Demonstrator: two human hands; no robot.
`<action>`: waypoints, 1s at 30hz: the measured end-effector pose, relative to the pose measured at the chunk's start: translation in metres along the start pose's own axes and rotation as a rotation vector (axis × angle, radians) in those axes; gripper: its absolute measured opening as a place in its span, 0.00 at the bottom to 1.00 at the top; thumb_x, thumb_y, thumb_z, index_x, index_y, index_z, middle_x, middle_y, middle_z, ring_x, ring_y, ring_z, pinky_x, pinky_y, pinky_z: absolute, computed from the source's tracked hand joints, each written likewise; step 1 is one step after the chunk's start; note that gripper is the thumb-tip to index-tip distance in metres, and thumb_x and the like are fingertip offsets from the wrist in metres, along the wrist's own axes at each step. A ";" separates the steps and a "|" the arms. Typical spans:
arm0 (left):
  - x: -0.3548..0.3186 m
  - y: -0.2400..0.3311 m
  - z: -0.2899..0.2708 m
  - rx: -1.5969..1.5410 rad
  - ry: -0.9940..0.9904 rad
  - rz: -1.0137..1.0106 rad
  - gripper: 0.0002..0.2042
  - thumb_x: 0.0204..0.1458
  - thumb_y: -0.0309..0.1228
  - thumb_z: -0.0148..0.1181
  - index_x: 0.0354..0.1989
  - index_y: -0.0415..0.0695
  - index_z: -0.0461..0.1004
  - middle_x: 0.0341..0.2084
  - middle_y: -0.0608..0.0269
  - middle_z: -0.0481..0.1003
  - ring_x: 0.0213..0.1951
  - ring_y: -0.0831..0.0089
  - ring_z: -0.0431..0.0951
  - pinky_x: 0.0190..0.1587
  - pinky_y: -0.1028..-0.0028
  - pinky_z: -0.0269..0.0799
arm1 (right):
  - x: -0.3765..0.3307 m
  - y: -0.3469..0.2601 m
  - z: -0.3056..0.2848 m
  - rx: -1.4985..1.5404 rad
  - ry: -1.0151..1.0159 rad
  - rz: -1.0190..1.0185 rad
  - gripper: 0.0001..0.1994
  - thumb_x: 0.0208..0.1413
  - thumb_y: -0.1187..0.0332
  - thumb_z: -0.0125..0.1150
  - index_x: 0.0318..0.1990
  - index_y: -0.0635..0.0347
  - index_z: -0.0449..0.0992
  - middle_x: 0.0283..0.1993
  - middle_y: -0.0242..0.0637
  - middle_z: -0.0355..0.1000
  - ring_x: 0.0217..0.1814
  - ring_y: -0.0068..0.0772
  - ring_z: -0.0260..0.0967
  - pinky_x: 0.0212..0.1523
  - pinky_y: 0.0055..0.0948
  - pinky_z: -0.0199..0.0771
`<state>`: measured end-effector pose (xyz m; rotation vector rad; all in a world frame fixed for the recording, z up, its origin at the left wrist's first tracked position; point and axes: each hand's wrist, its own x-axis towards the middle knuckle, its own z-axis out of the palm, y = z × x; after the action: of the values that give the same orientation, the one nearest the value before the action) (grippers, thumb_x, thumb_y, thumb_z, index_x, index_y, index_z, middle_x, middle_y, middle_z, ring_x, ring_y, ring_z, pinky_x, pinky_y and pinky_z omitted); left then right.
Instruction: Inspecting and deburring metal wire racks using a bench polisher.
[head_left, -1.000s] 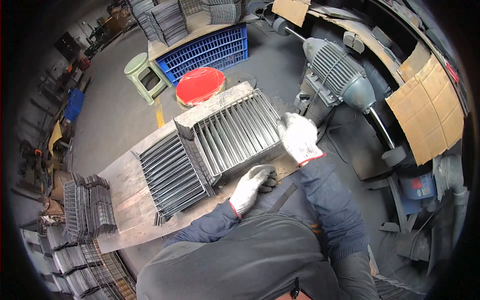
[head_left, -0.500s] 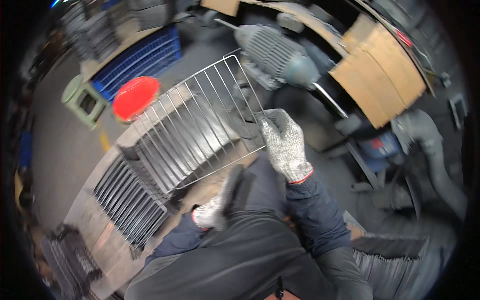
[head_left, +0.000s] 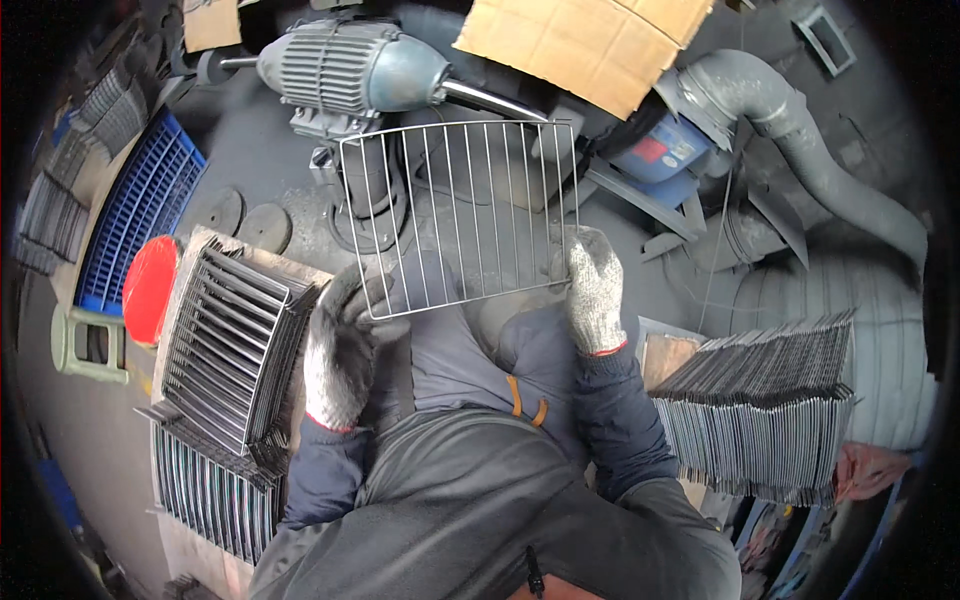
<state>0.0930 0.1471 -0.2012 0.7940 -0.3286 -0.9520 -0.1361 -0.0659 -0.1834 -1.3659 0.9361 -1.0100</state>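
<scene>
Wire rack (head_left: 455, 215) spans between left hand (head_left: 340, 355) and right hand (head_left: 596, 292).

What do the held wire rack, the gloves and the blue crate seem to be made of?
Wire rack: probably steel, bare or plated, as its thin bars look grey and shiny. Gloves: likely knitted yarn, matte, because a speckled textile texture shows. Blue crate: probably plastic, evenly coloured, with moulded-looking lattice.

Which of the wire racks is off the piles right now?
The single wire rack held up by itself, its right edge in the right hand; others are packed together, as in the left stack and right stack.
</scene>
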 end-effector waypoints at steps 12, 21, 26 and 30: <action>0.077 0.030 0.044 0.421 -0.104 -0.057 0.15 0.67 0.30 0.62 0.58 0.37 0.75 0.37 0.57 0.82 0.33 0.70 0.83 0.38 0.71 0.81 | -0.046 -0.008 -0.016 -0.211 0.061 -0.169 0.14 0.70 0.71 0.59 0.60 0.65 0.73 0.49 0.36 0.77 0.47 0.22 0.72 0.49 0.26 0.75; 0.102 -0.004 0.067 0.513 -0.226 -0.134 0.10 0.63 0.26 0.61 0.51 0.38 0.76 0.34 0.61 0.80 0.27 0.73 0.81 0.31 0.74 0.79 | -0.044 -0.003 -0.044 0.260 0.011 0.059 0.27 0.65 0.73 0.64 0.69 0.67 0.65 0.62 0.44 0.72 0.59 0.30 0.74 0.59 0.33 0.77; 0.116 -0.040 0.078 0.564 -0.302 -0.179 0.10 0.63 0.25 0.61 0.50 0.38 0.77 0.32 0.62 0.80 0.27 0.75 0.80 0.31 0.76 0.77 | -0.011 0.018 -0.067 0.060 0.084 0.013 0.24 0.65 0.71 0.64 0.67 0.67 0.69 0.60 0.43 0.75 0.56 0.31 0.76 0.57 0.31 0.77; 0.145 -0.073 0.072 0.652 -0.244 -0.134 0.10 0.62 0.25 0.64 0.49 0.39 0.76 0.35 0.65 0.80 0.32 0.77 0.81 0.35 0.77 0.79 | 0.018 0.027 -0.076 0.121 0.001 0.190 0.20 0.66 0.70 0.63 0.63 0.66 0.73 0.57 0.42 0.77 0.56 0.31 0.75 0.56 0.31 0.78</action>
<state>0.0889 -0.0293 -0.2172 1.3057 -0.8323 -1.0832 -0.2019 -0.1085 -0.2101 -1.1534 0.9704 -0.9072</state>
